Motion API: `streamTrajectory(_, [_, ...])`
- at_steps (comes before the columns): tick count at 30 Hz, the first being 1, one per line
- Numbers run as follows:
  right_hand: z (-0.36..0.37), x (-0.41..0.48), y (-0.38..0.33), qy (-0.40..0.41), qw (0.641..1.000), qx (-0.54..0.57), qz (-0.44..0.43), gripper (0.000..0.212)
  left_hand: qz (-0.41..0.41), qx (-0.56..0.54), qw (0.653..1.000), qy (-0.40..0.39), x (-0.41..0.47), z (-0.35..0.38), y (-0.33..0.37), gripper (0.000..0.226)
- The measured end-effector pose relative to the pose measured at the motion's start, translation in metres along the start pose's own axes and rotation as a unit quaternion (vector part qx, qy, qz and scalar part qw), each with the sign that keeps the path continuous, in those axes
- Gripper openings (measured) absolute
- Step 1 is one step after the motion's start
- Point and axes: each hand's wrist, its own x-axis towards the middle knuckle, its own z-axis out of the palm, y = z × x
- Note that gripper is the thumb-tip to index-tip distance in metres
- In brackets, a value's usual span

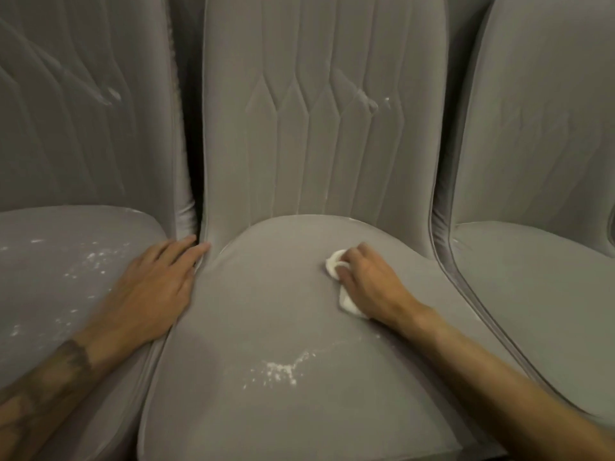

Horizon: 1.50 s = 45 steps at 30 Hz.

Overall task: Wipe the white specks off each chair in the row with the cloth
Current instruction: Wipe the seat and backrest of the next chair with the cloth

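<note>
Gripped in the curled fingers of the right hand (366,284) is the cloth (333,261), white and bunched, which is pressed down onto the seat of the middle chair (266,311), toward the rear right of the cushion. One lump of the cloth is seen ahead of the knuckles, and a tail of it is seen under the thumb side of the palm.

The left hand (153,284) is laid flat with its fingers straight and close together, and nothing is held in it. It is rested across the seam where the left chair (66,161) meets the middle chair, with the fingertips set at the foot of the dark gap between the two backrests. A dark tattoo (66,361) is seen on the left forearm.

White specks (279,369) are scattered in a patch on the front half of the middle seat, well apart from the cloth and nearer the camera, and a thin trail is drawn from that patch toward the right. Further specks (96,261) are spread over the seat of the left chair, just beside the left hand. A pale smear (369,101) is seen on the stitched backrest of the middle chair, and a similar mark (111,94) on the left backrest.

The right chair (532,277) is seen at the edge of the view. All three chairs are covered in grey fabric and set side by side.
</note>
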Motion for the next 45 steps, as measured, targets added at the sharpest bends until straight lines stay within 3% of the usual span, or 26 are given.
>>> streamTrajectory(3, [-0.010,-0.036,-0.026,-0.042,0.992,0.051,-0.105,0.028,0.005,0.002,1.000,0.014,0.000,0.002,-0.001,0.056])
streamTrajectory(5, [-0.020,-0.039,-0.013,-0.061,0.989,0.037,-0.127,0.032,0.004,0.002,1.000,0.014,0.000,0.002,-0.001,0.056])
streamTrajectory(7, [-0.023,-0.023,0.026,-0.030,0.995,-0.011,-0.094,0.042,0.006,0.005,1.000,0.014,0.001,0.003,-0.001,0.056])
streamTrajectory(9, [-0.028,-0.002,0.062,0.010,0.999,-0.048,0.019,0.049,0.006,0.003,1.000,0.013,0.002,0.003,0.000,0.056])
streamTrajectory(11, [-0.023,0.007,0.068,0.046,0.991,-0.067,0.102,0.044,0.006,-0.001,1.000,0.012,0.001,0.003,-0.001,0.056])
streamTrajectory(13, [-0.014,-0.005,0.045,0.039,0.995,-0.047,0.074,0.032,0.009,0.002,1.000,0.012,0.000,0.003,-0.003,0.057])
streamTrajectory(17, [-0.028,-0.053,0.017,-0.017,0.997,0.020,-0.066,0.028,0.004,0.002,1.000,0.011,0.000,0.003,-0.002,0.057])
streamTrajectory(19, [-0.035,-0.051,0.039,-0.009,0.998,-0.006,-0.056,0.029,0.002,-0.003,1.000,0.010,0.000,0.002,-0.001,0.057])
streamTrajectory(22, [-0.039,-0.030,0.075,0.043,0.995,-0.057,0.065,0.030,-0.001,-0.005,1.000,0.006,0.001,0.000,0.000,0.058])
streamTrajectory(24, [-0.032,-0.025,0.067,0.057,0.991,-0.071,0.098,0.026,0.002,-0.003,1.000,0.004,0.001,0.001,-0.002,0.057])
streamTrajectory(28, [-0.027,-0.062,0.020,0.001,1.000,0.007,-0.016,0.029,0.004,0.004,1.000,-0.010,0.002,0.004,-0.006,0.057])
streamTrajectory(31, [-0.046,-0.073,0.031,-0.024,0.998,-0.003,-0.065,0.029,0.004,0.009,1.000,-0.008,0.003,0.003,-0.003,0.057])
streamTrajectory(33, [-0.055,-0.062,0.066,0.004,0.998,-0.044,-0.040,0.036,0.007,0.008,1.000,-0.007,0.002,0.001,0.000,0.057])
streamTrajectory(35, [-0.061,-0.047,0.094,0.035,0.996,-0.062,0.044,0.040,0.006,0.007,1.000,-0.003,0.001,-0.001,0.001,0.057])
streamTrajectory(37, [-0.053,-0.042,0.092,0.045,0.993,-0.071,0.085,0.032,-0.001,0.005,1.000,-0.008,0.001,-0.001,0.000,0.058])
streamTrajectory(42, [-0.047,-0.080,0.040,-0.017,0.999,0.016,-0.047,0.024,0.007,0.007,1.000,-0.011,0.002,0.004,-0.006,0.058])
streamTrajectory(45, [-0.060,-0.076,0.074,-0.006,0.999,-0.029,-0.037,0.023,0.011,0.004,1.000,-0.015,0.003,0.004,-0.006,0.058])
